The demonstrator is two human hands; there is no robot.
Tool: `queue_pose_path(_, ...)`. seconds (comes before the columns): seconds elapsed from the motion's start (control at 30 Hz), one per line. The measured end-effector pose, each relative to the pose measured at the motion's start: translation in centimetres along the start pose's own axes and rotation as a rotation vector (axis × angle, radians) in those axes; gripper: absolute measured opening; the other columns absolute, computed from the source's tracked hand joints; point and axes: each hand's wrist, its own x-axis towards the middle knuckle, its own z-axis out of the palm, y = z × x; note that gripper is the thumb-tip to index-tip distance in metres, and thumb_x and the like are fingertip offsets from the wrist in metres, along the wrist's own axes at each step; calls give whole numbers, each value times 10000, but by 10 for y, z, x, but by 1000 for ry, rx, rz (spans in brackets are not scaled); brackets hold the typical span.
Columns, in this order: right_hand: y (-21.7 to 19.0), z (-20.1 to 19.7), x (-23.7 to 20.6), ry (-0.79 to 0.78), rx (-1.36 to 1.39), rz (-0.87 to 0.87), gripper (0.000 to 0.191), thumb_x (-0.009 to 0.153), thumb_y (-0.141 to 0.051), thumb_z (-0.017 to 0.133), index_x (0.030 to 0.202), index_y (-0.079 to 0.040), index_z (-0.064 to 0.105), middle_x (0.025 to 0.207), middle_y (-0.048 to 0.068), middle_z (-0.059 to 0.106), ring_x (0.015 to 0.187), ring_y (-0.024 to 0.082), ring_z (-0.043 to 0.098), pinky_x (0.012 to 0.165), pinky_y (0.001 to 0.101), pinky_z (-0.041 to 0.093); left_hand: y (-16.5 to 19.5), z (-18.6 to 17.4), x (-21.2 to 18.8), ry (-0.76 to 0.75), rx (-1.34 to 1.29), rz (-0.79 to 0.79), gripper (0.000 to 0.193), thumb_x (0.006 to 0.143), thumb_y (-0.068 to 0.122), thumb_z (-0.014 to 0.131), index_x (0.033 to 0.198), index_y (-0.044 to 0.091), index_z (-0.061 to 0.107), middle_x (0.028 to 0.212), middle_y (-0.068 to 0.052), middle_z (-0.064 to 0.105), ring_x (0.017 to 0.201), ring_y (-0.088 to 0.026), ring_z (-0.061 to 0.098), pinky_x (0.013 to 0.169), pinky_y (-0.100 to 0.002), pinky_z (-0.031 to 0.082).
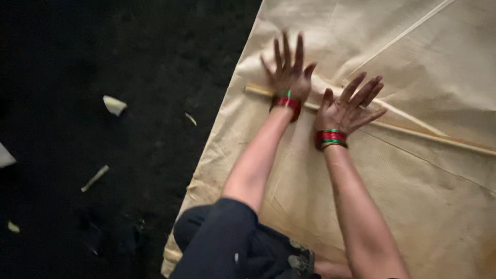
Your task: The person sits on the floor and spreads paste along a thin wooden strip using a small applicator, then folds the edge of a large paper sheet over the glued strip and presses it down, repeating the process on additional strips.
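Well off to the left of our hands, the dark floor [77,67] carries a few pale scraps [114,105], curled and stiff-looking. Our left hand [289,72] is spread wide, fingers fanned, its heel bearing on a thin pale stick [257,90] near the cloth's edge; we judge this flat pressure keeps the stick from rolling. Just to its right, our right hand [349,106] is likewise splayed and holds nothing, palm down on the same stick as it runs away rightward. Red and green bangles [330,138] ring both wrists. Under both hands lies the beige cloth [413,196], coarse and woven-looking, creased, with fold lines crossing beyond our fingertips.
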Motion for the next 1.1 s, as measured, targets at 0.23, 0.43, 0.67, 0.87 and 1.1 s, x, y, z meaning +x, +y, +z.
queue_pose_path(0.23, -10, -46, 36, -40, -14, 74, 821, 1123, -619, 403, 1717, -221, 0, 1785, 127, -49, 1666, 310, -37, 1213, 768, -35, 2, 7, -25, -291, -343, 494, 521, 830, 407, 667, 1301, 214, 557, 1353, -83, 571, 1285, -309, 538, 1081, -504, 415)
queue_pose_path(0.43, -20, -42, 56, 94, 71, 42, 792, 1167, -618, 365, 1722, -184, 2, 1791, 99, -42, 1669, 299, -28, 1237, 753, -33, 15, 5, -26, -295, -236, 372, 377, 800, 325, 668, 1101, 112, 584, 1216, -102, 588, 1198, -325, 537, 976, -471, 415)
queue_pose_path(0.67, 189, -83, -53, -186, -143, -597, 788, 1001, -530, 352, 1643, -172, 66, 1726, 48, 34, 1584, 225, 14, 1190, 690, 14, -30, -29, -175, -543, -299, 220, 189, 919, 230, 750, 871, 116, 606, 960, -118, 620, 1056, -285, 625, 956, -441, 458)
queue_pose_path(0.87, 414, -33, -155, -270, -412, -388, 857, 963, -543, 406, 1653, -167, 64, 1737, 17, 26, 1599, 192, 33, 1209, 658, 47, -86, -65, -317, -421, -243, 362, 247, 783, 219, 784, 914, 141, 591, 999, -71, 628, 965, -308, 595, 821, -457, 444)
queue_pose_path(1.1, 403, 11, -170, 115, 28, -131, 928, 956, -546, 440, 1659, -109, 22, 1729, 142, 1, 1595, 334, -4, 1203, 695, -44, -90, -62, -315, -447, -52, 372, 244, 811, 323, 782, 925, 188, 614, 1027, -36, 616, 990, -295, 574, 809, -482, 393)
